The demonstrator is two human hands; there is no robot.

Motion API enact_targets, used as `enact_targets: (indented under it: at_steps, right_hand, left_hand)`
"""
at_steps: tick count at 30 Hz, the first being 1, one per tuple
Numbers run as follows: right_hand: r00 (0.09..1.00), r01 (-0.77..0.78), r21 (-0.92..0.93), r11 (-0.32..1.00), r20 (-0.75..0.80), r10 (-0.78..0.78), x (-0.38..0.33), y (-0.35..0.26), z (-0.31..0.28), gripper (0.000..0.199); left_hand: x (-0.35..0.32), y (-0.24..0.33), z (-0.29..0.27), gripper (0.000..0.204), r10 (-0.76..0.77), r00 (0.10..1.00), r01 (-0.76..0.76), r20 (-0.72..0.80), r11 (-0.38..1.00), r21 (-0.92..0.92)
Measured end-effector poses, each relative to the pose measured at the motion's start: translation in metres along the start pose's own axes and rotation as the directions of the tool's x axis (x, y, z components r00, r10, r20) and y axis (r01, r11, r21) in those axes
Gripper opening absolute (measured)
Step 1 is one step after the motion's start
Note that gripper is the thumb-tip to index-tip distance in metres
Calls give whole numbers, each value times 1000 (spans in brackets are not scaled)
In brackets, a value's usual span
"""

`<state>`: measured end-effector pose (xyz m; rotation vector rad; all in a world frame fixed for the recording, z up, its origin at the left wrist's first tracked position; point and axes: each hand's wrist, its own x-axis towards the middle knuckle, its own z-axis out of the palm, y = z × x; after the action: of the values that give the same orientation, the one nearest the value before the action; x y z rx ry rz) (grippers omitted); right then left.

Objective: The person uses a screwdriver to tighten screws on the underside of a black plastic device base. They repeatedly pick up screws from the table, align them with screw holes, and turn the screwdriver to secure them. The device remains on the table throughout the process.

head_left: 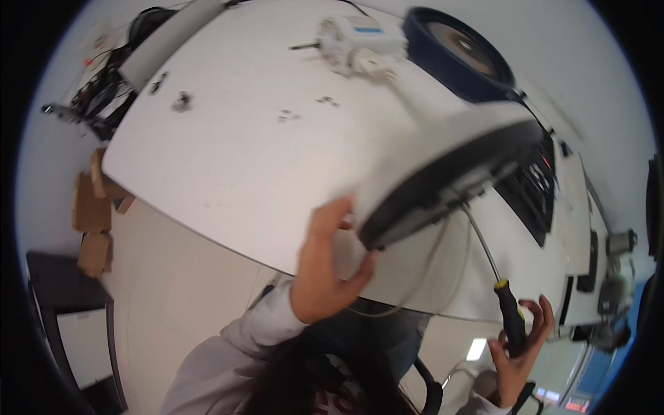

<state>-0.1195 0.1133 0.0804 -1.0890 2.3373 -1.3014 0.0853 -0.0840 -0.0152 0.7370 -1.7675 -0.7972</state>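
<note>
A white electric fan without its blades or cage lies across the white table [228, 159]. Its round base [443, 173] is tipped up on edge, the black underside facing me. The rim of this base is in the grip of my left hand [321, 266], thumb on the near side and fingers behind. My right hand [519, 360] is closed around the black and yellow handle of a screwdriver [510, 311]. The screwdriver's shaft slants up to the underside, where its tip meets the base; the exact contact is too small to make out. Farther back rests the fan's motor [356, 45], its thin shaft pointing left.
Small dark screws [289, 115] and a little metal part [182, 102] lie on the table. At the back right is a dark blue round container [415, 41], near a black tool case [529, 200]. A pale cord [432, 259] loops below the base. Cardboard boxes [92, 204] stand left.
</note>
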Motion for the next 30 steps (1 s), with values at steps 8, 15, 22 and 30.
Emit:
enact_targets:
  at_steps: [8,15,22,30]
  right_hand:
    - [995,-68,-24,997,-69,67,-1,-11,-9,41]
    - [989,144,-338,930,9,-149,-2,-12,-3,54]
    - [1000,-14,-252,968,-3,14,-5,-12,-7,33]
    - [974,-217,136,967,98,204,7,-8,-11,32]
  left_hand:
    - [1,-7,8,68,33,999,-34,-24,997,-72]
    - [-2,-7,5,67,33,999,-35,-28,998,-59]
    - [0,-6,7,67,39,999,-41,-30,997,-71]
    - [1,-10,5,68,51,999,-51,-3,995,-84]
